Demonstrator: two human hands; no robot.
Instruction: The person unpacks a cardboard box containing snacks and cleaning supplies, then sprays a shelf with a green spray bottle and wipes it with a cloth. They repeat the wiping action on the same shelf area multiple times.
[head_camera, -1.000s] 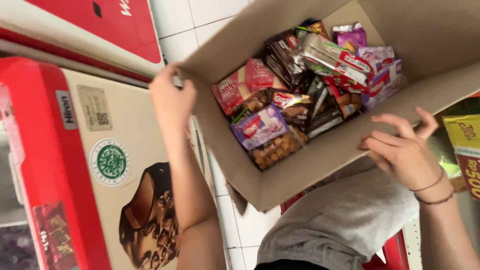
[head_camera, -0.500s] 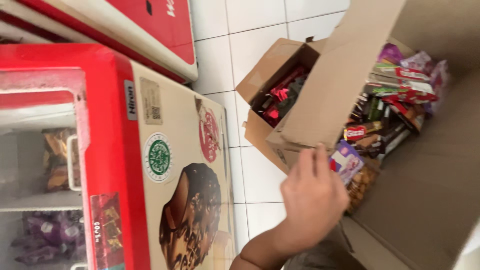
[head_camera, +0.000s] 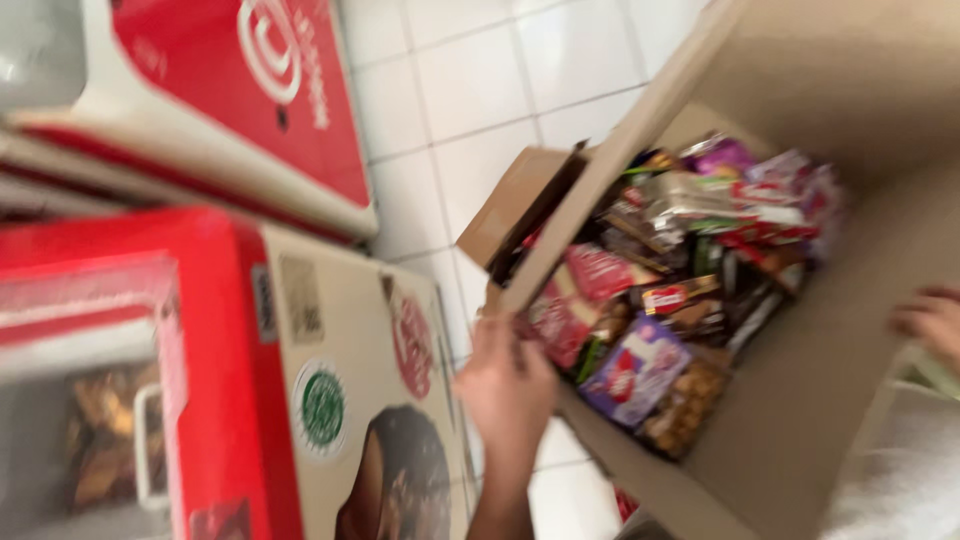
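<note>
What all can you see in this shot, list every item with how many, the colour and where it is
cardboard box: one, brown, right, tilted open
wrapped snack packets: many, mixed red, purple, brown, inside the box
smaller cardboard box: one, brown, behind the big box
chest freezer: one, red and cream, lower left
second freezer: one, red and white, upper left
tiled floor: white, centre
left hand: at the box's near edge
right hand: at the box's right side, mostly out of view

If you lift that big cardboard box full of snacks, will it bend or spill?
The cardboard box probably sags: its walls look thin, and the left hand grips only one edge. Packed with wrapped snacks, it's likely heavyish. Tilted this way, packets might slide out.
</note>
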